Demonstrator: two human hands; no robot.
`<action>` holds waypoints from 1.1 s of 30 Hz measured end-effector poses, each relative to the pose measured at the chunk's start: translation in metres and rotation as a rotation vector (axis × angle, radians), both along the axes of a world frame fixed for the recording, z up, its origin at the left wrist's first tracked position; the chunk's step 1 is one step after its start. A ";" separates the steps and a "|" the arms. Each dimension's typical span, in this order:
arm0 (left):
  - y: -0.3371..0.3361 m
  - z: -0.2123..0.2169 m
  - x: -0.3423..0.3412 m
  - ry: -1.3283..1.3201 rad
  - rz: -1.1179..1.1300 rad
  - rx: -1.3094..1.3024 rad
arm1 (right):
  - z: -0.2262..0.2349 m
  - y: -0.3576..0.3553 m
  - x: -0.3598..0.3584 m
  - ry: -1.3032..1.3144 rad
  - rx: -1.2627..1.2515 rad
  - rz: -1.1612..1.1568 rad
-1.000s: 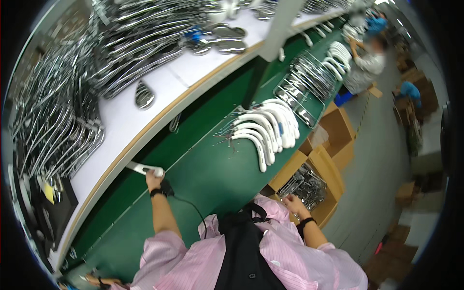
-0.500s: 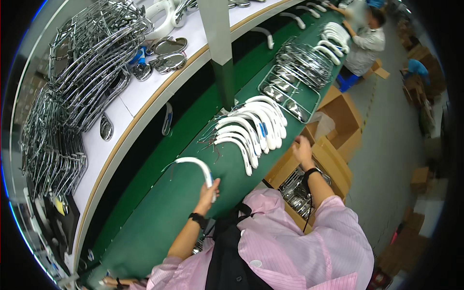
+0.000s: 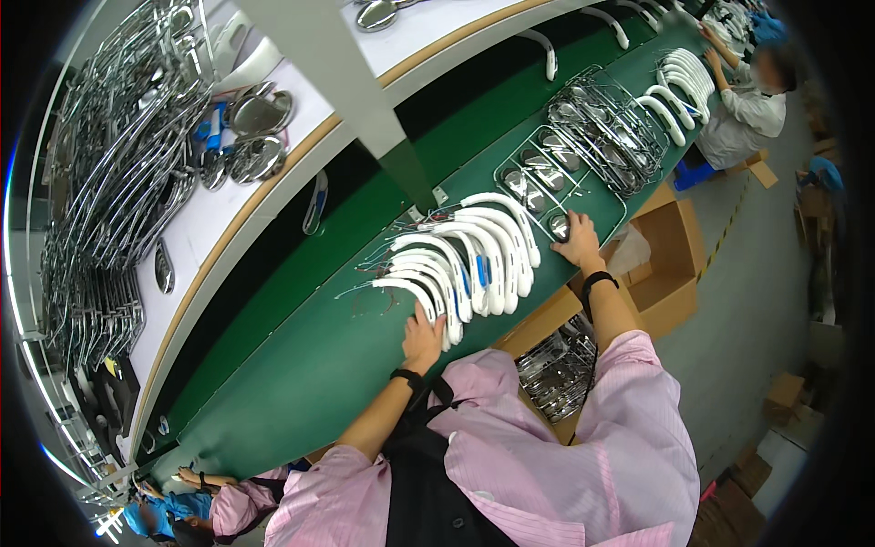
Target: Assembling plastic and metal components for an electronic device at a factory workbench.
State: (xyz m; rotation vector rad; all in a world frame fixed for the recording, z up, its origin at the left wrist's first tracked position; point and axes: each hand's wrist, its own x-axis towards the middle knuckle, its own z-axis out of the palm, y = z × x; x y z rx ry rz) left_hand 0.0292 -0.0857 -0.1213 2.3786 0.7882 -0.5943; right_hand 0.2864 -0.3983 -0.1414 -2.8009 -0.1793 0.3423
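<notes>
On the green bench lies a row of several white curved plastic arms (image 3: 497, 246) with thin wires at their far ends. At the row's near left end, my left hand (image 3: 422, 339) is closed round the lower part of the outermost white curved arm (image 3: 408, 288), which lies against the others. To the right of the row is a chrome wire frame (image 3: 510, 167) with round shiny discs. My right hand (image 3: 581, 242) grips a round-ended chrome piece (image 3: 560, 225) at the frame's near corner; its fingers partly cover that piece.
Open cardboard boxes (image 3: 670, 246) stand beyond the bench's right edge, one holding chrome parts (image 3: 558, 369). A raised white shelf (image 3: 214, 205) carries piled chrome frames (image 3: 128, 155). A grey post (image 3: 319, 73) rises between shelf and bench. A co-worker (image 3: 747, 105) sits farther along.
My left hand has brought its white curved arm rightward to the row's end. My right hand has moved from above the box up to the chrome frame. The view has shifted slightly.
</notes>
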 end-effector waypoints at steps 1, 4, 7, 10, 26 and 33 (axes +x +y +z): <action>0.003 -0.003 -0.001 -0.033 -0.046 0.017 | 0.005 -0.002 0.001 -0.002 -0.006 -0.004; 0.020 -0.008 -0.003 -0.010 -0.102 -0.041 | 0.026 -0.003 -0.001 -0.101 0.185 0.003; 0.040 -0.023 -0.011 -0.009 -0.128 -0.158 | 0.057 -0.005 -0.008 -0.147 0.291 -0.063; 0.057 -0.011 -0.005 -0.127 0.128 -0.264 | 0.086 -0.008 -0.026 -0.235 0.320 -0.025; 0.097 0.251 -0.090 -0.798 -0.588 0.433 | 0.315 0.174 -0.199 0.414 0.347 0.872; 0.159 0.227 -0.215 -0.638 -0.416 0.395 | 0.319 0.286 -0.226 0.599 0.509 1.164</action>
